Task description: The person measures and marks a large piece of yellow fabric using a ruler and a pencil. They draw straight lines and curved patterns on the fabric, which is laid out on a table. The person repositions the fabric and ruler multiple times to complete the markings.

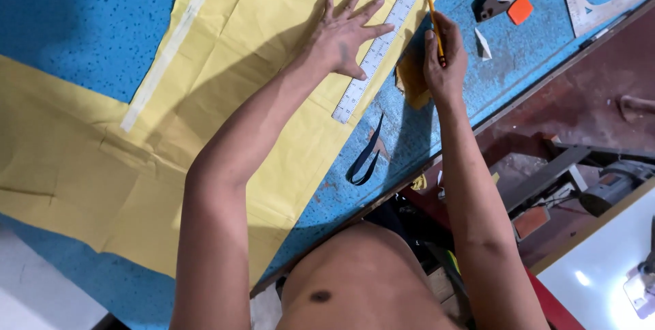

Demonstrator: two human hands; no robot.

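Left hand [344, 33] of mine lies flat and spread, fingers apart, pressing the long silver metal ruler [377, 50] down on the big creased sheet of yellow pattern paper [225, 91]. My right hand [443, 57] is closed around a slim yellow pencil [435, 26], its tip up near the ruler's far end, just beside the ruler's right edge.

I judge I am at the marking step: ruler set, pencil poised to rule a line along that edge. The next stroke calls for steady downward weight from my left palm so the ruler does not swivel, and for the pencil to stay tight against the metal while I draw it toward me.

The ruler sits close to the paper's right border, so the line has little paper to spare on that side; beyond it is bare speckled blue tabletop [89, 37]. A small loose scrap of yellow paper [413, 81] lies under my right wrist, and a dark looped strap [365, 159] rests nearer me, both in the path of my forearm. Leftward the sheet is wide open.
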